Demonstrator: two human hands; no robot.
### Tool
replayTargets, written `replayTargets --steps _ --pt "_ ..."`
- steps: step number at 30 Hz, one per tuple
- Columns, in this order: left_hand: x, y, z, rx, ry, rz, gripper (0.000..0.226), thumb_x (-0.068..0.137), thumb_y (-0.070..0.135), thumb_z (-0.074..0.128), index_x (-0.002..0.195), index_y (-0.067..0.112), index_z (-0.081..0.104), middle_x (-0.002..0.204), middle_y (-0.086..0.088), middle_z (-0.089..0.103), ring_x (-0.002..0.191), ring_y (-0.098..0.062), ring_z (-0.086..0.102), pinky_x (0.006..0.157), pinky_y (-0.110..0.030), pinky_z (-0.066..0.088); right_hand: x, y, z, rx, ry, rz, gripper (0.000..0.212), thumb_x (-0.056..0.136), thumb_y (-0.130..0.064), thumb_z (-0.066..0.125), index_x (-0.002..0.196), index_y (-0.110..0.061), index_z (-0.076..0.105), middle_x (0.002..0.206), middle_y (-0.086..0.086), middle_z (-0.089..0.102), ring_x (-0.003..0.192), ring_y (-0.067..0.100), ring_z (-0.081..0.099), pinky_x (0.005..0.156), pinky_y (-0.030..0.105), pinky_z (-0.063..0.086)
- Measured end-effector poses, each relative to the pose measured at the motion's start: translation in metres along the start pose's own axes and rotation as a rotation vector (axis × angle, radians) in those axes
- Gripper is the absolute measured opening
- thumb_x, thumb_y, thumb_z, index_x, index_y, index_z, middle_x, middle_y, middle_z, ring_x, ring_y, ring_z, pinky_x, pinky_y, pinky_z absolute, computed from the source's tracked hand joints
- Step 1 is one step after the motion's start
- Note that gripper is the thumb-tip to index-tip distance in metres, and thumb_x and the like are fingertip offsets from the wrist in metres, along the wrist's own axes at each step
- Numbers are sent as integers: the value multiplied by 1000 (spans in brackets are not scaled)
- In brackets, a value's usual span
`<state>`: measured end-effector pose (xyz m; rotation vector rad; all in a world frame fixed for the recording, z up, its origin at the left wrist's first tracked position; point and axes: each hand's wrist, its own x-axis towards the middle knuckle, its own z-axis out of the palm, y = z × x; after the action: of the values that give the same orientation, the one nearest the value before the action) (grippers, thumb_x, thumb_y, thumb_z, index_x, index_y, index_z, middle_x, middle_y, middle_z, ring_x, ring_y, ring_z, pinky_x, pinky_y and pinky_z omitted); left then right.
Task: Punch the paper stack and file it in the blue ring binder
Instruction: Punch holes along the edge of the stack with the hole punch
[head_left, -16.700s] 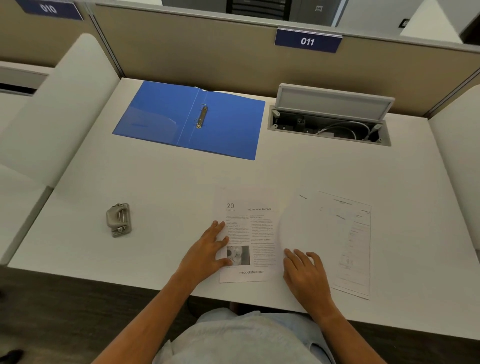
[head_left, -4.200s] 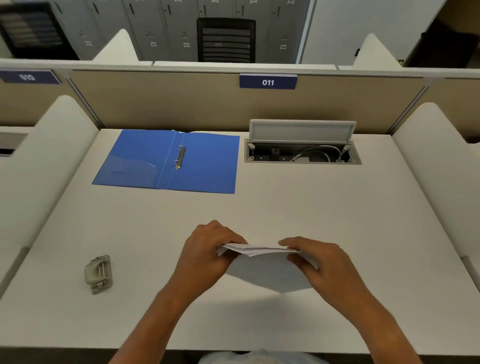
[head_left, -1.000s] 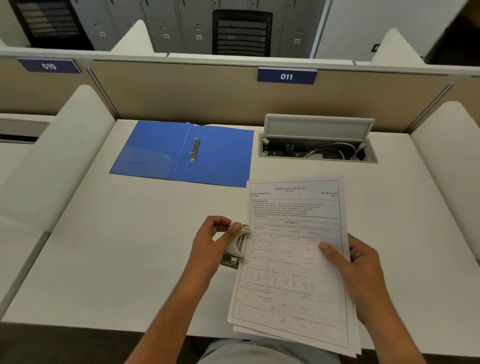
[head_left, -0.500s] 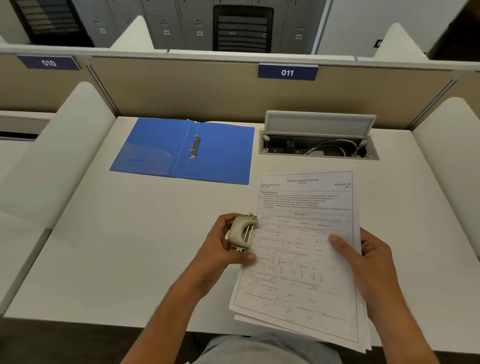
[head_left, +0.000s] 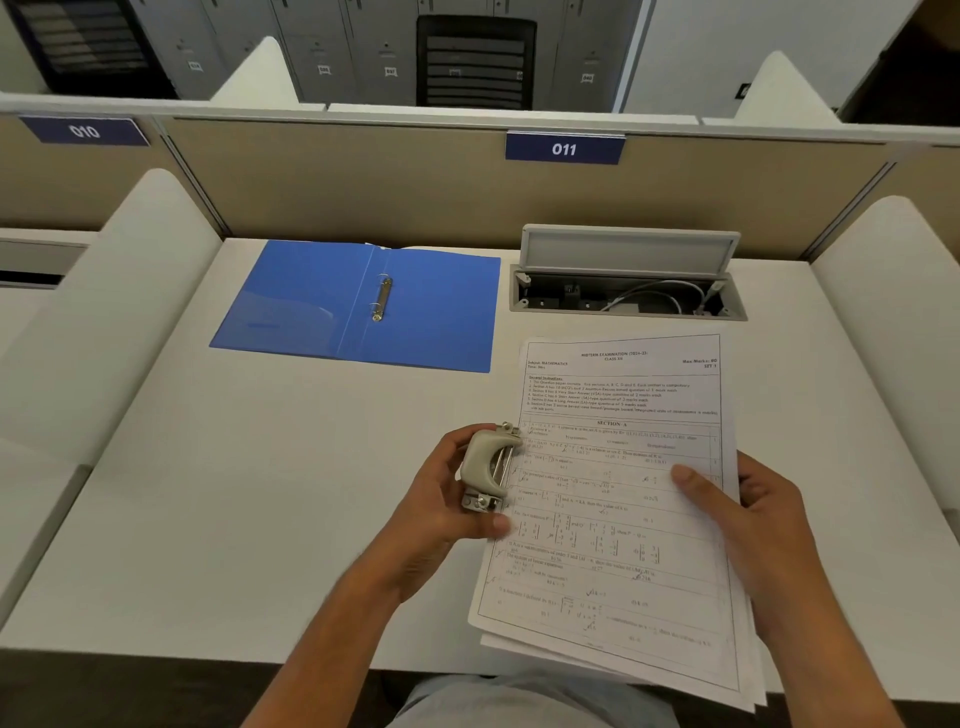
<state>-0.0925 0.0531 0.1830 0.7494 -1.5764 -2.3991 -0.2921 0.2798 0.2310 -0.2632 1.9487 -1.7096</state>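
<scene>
My left hand (head_left: 441, 499) grips a small beige hole punch (head_left: 485, 467) and holds it against the left edge of the paper stack (head_left: 618, 509). The stack is a few printed exam sheets, held above the desk near its front edge. My right hand (head_left: 748, 525) pinches the stack's right edge, thumb on top. The punch's slot meets the paper edge about halfway down the sheet. The blue ring binder (head_left: 358, 304) lies open and flat at the back left of the desk, its metal rings (head_left: 382, 299) shut along the spine.
A cable box (head_left: 626, 291) with its grey lid raised is sunk into the white desk (head_left: 234, 493) at the back right. Beige partition panels stand behind, and white curved dividers flank both sides of the desk.
Over the last second my left hand has pushed the punch further onto the stack's left edge. Both hands and the stack have shifted a little to the right.
</scene>
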Motion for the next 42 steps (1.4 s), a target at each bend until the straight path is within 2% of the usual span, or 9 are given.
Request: replayTargets --steps 6,13,19,26,34,38,42 --pt "0 -2 6 -21 27 8 82 77 -18 81 144 19 52 142 -4 65 131 -32 65 100 -52 60 0 -8 -3 12 -2 1 22 96 -9 74 115 -19 80 105 -1 85 89 20 83 65 29 66" --pt "-1 0 7 -25 34 14 82 78 -18 81 145 19 51 143 -5 65 132 -34 64 102 -60 58 -2 -14 -3 28 -7 15 23 96 -8 73 117 -17 80 106 1 85 90 22 83 65 31 67" --pt "-3 5 9 -25 23 21 81 79 -19 79 145 19 51 142 -4 65 132 -32 65 101 -56 60 -3 -19 -5 38 -7 22 24 97 -8 71 118 -15 79 108 2 85 92 24 83 67 34 68" --pt "-2 5 10 -27 6 37 83 80 -22 76 147 19 50 145 -2 63 134 -31 63 100 -57 60 -6 -22 -7 53 -4 26 27 97 -5 70 121 -16 78 111 3 84 95 25 82 72 37 69" --pt "-1 4 14 -42 1 52 83 80 -25 73 146 19 51 146 -1 62 136 -30 61 99 -55 60 -8 -26 -11 31 11 23 25 96 -6 70 118 -17 78 109 2 85 93 25 83 69 36 69" --pt "-2 3 16 -52 -2 51 82 80 -27 72 146 18 51 147 -1 61 136 -30 61 97 -53 61 -8 -28 -13 15 14 21 26 96 -8 71 119 -17 78 111 3 84 95 27 82 76 42 69" --pt "-2 2 16 -42 -14 40 84 81 -27 70 148 20 50 149 -1 60 137 -29 60 99 -54 61 -8 -28 -11 27 5 28 27 96 -6 70 121 -15 78 111 4 84 96 27 82 74 38 69"
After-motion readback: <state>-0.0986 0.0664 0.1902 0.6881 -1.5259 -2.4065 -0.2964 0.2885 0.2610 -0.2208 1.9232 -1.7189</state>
